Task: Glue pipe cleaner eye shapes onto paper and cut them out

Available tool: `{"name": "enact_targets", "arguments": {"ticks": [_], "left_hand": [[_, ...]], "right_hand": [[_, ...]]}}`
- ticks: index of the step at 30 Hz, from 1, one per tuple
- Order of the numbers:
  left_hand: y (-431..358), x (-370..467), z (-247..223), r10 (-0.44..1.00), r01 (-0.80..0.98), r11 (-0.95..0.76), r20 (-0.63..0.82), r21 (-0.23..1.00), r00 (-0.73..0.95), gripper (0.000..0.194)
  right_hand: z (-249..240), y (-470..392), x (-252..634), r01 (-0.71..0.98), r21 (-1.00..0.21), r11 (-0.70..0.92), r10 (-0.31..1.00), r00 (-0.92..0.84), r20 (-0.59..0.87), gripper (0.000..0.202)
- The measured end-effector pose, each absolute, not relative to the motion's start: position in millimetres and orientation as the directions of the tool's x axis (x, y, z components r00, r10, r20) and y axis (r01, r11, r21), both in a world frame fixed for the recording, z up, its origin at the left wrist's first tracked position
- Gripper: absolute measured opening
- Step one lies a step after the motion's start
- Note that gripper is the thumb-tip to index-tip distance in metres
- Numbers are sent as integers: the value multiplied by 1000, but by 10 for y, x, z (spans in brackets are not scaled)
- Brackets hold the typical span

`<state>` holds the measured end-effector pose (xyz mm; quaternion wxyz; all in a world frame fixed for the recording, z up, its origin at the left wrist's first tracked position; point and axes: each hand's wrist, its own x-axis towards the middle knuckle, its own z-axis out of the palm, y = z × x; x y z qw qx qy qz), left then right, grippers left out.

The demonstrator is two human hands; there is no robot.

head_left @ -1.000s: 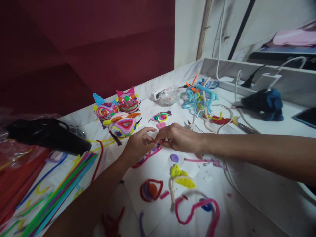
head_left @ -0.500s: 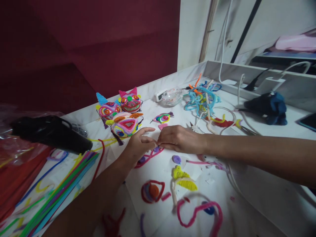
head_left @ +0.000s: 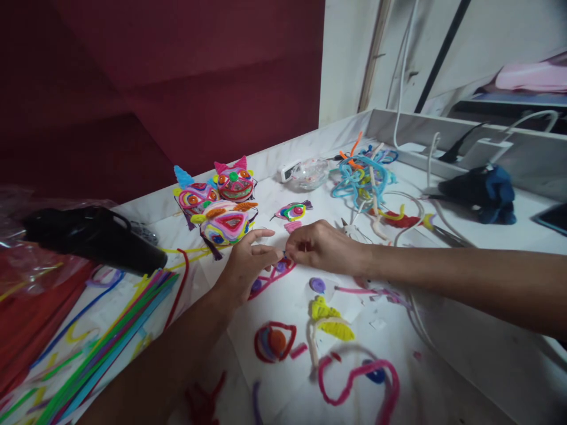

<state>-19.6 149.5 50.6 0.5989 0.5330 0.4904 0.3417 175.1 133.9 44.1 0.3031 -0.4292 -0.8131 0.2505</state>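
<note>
Grip, yours: right hand (head_left: 321, 248), fingertips drawn narrow; left hand (head_left: 250, 260), thumb close opposite, forefinger spread. A tiny blue bit (head_left: 284, 255) shows where they meet; you cannot tell which hand holds it.

Just below the grip: one pink-outlined piece (head_left: 280, 267), purple coils inside, partly hidden by your left hand. Judged part-filled.

Nearer you, loose on the worktop (head_left: 478, 330): one purple coil (head_left: 318, 285); one yellow piece (head_left: 336, 330); one red-outlined piece (head_left: 277, 342) with orange disc, seemingly well advanced; one curved pink stem (head_left: 344, 386). These look unjoined.

Beyond: one small fish-like piece (head_left: 293, 211), apparently complete; to its left, three decorated heads (head_left: 225, 226), tasselled, apparently complete.

Far left: bundled coloured stems (head_left: 113, 342), uncoiled stock.
</note>
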Motion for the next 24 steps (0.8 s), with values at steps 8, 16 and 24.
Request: {"name": "enact_targets", "arguments": {"ticks": [8,16,24], "left_hand": [[1517,-122,465,946,178,-3,-55,984,318,22],[1464,-92,528,948,223,-35,-38,974,317,23],[1357,-14,690,966,121,78,-105,990,238,37]], "right_hand": [[509,1391,1671,421,-905,55,956,-283,-74,11],[597,1341,1686,344,-939,-25,965,-238,-114,10],[737,1255,1667,260,-960,-104,967,-200,-159,9]]}}
